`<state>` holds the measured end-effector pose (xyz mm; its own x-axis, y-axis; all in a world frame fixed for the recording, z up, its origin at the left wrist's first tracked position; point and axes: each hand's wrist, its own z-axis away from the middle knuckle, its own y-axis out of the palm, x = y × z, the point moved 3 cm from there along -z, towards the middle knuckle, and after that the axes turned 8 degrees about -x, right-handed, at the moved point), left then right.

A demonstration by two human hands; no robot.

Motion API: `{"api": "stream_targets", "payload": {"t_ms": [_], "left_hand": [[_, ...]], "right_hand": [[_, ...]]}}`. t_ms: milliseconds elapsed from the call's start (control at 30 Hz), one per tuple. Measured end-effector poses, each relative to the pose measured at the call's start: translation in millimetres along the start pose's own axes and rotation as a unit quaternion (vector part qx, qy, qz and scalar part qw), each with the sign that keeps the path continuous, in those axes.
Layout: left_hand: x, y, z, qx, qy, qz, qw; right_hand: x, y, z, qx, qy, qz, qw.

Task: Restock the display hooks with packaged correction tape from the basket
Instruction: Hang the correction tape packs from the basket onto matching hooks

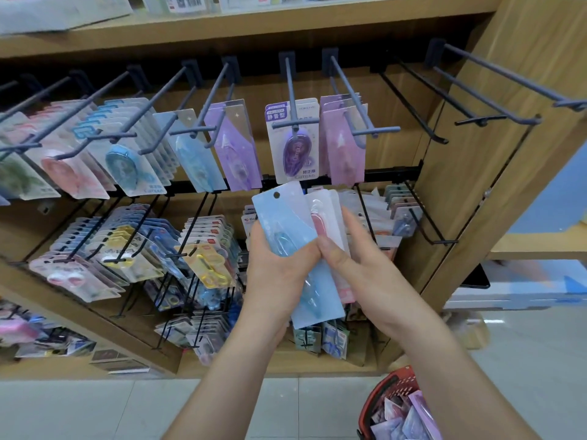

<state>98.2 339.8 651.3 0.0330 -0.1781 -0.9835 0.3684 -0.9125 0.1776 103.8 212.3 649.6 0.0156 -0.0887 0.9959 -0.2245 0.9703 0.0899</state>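
Note:
In front of the display I hold a fanned stack of correction tape packs. My left hand grips a light blue pack with a punched hole at its top. A pink pack sits just behind it, and my right hand holds the stack from the right side, fingers lying along the packs. Another blue pack hangs below my hands. The upper display hooks carry blue, purple and pink packs. A red basket with more packs stands on the floor at the lower right.
Several bare hooks stick out at the upper right beside a wooden side panel. A lower row of hooks holds scissors and other packaged stationery. A wooden shelf runs above the hooks. Pale floor tiles lie below.

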Motion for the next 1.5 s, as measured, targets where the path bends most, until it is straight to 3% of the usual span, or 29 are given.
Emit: {"api": "stream_targets", "payload": {"t_ms": [167,500,633,833,1133,1500], "left_hand": [[-3,-1,0,-0.009,-0.028,-0.04,0.999],[-10,-23,-8,-0.11,0.023,0.008,0.994],[-16,-31,-10,-0.124,0.016,0.021,0.992],[-27,-54,-21,-0.184,-0.066,0.104,0.975],[-45,-83,-43,-0.31,0.032,0.099,0.945],[-85,-102,-68,-0.287,0.118,0.103,0.945]], "right_hand": [[-3,-2,-1,0.007,-0.073,0.029,0.997],[-10,11,-8,-0.022,-0.077,0.029,0.996],[-8,23,-11,0.008,-0.11,0.068,0.992],[-4,43,-22,0.08,-0.144,0.151,0.975],[-4,77,-43,0.144,-0.072,0.042,0.986],[5,113,-53,0.086,-0.12,-0.021,0.989]]}}
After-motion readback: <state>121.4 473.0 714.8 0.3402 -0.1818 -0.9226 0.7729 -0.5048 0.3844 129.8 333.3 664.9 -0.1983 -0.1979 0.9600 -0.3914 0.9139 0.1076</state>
